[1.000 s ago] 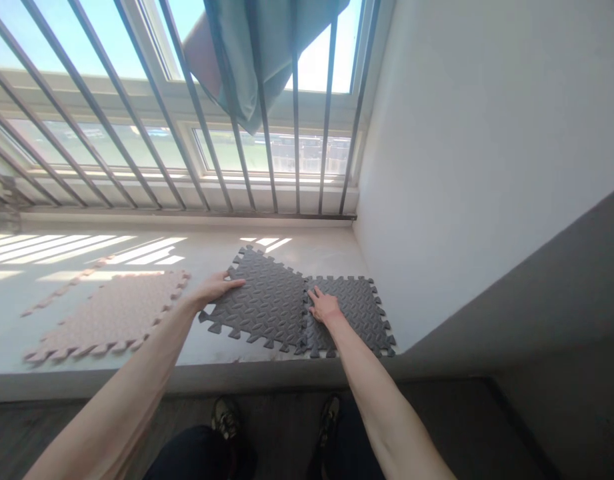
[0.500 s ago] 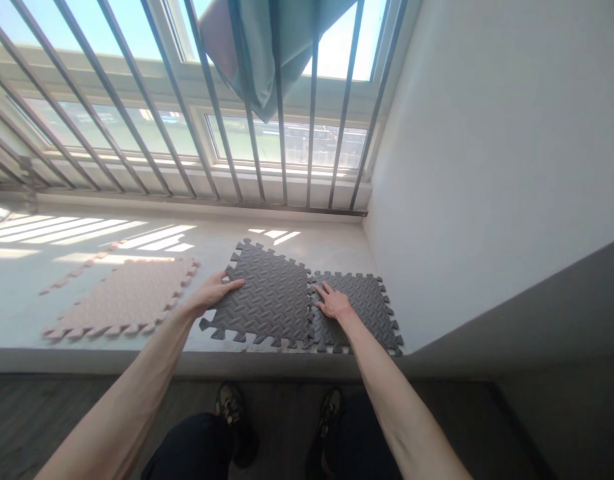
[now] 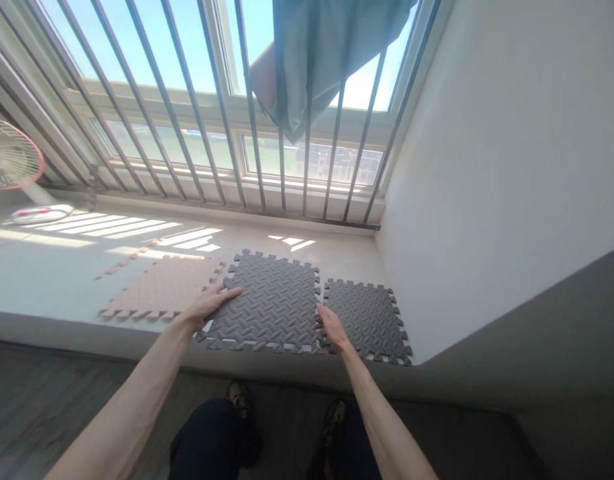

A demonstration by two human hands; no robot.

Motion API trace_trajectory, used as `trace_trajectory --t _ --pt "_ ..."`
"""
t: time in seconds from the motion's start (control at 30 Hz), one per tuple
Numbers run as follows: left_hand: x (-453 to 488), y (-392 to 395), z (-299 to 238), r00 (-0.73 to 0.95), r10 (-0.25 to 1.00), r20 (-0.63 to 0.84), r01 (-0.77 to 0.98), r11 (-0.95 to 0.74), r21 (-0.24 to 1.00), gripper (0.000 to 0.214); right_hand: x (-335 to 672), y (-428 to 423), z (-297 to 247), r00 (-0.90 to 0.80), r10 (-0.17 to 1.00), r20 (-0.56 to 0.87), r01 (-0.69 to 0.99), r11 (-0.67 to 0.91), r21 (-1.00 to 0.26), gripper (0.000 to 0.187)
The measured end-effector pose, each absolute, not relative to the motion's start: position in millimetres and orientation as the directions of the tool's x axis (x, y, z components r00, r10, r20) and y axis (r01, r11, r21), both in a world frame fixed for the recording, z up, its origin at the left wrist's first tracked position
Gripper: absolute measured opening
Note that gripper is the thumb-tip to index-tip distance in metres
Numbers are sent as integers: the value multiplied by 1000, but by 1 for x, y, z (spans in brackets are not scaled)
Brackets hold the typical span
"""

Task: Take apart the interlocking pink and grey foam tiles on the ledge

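A dark grey foam mat tile (image 3: 271,303) with a raised tread pattern and jigsaw edges is lifted slightly off the ledge between my hands. My left hand (image 3: 207,307) grips its left edge, thumb on top and fingers underneath. On the opposite edge, my right hand (image 3: 331,327) closes its fingers around the teeth. A second grey foam mat tile (image 3: 369,317) lies flat to the right, partly under my right wrist, with a narrow gap between the two. Left of my left hand lies a pink foam mat tile (image 3: 164,287).
The tiles are on a pale window ledge (image 3: 47,280). A pink foam edge strip (image 3: 131,259) lies behind the pink tile. A fan (image 3: 11,157) stands far left. Metal bars (image 3: 259,167) line the window, and a white wall (image 3: 487,167) bounds the right.
The held grey tile has come apart from the right one, leaving a gap. My right hand has moved from the right tile's top to the held tile's edge. The view has swung left.
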State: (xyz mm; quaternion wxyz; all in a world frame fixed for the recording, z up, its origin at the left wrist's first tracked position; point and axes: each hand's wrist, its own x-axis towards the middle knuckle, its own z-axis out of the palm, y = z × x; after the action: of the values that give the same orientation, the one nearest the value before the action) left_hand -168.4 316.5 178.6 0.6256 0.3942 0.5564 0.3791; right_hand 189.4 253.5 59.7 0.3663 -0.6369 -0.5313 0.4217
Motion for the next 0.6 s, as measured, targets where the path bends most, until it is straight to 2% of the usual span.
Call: trace_trajectory --t 0.07,0.1,0.2,0.27,0.33,0.37,0.5,0.6 --pt "-171 298 167 109 888 -448 -171 460 871 53 177 236 49 118 984 -133 20 -136 -990 76" --pt "-174 287 161 128 880 -457 -271 475 837 53 173 229 45 159 980 -122 -62 -114 -992 75" --pt "-176 251 137 179 912 -369 -612 397 684 57 162 213 35 315 941 -126 -159 -78 -984 69" --pt "-166 226 115 128 946 -299 -751 290 593 44 151 208 32 366 921 -133 -191 -65 -979 67" --pt "-148 206 91 58 950 -307 -781 235 579 23 135 207 31 373 918 -131 -210 -54 -976 66" --pt "-138 200 80 11 949 -315 -767 210 606 20 126 208 32 365 922 -127 -213 -51 -976 66" --pt "-118 203 52 -237 908 -345 -662 109 741 39 90 213 42 277 950 -142 -219 -81 -972 75" --pt "-148 237 62 -330 907 -260 -620 0 785 38 82 209 51 134 971 -196 -241 -160 -957 84"
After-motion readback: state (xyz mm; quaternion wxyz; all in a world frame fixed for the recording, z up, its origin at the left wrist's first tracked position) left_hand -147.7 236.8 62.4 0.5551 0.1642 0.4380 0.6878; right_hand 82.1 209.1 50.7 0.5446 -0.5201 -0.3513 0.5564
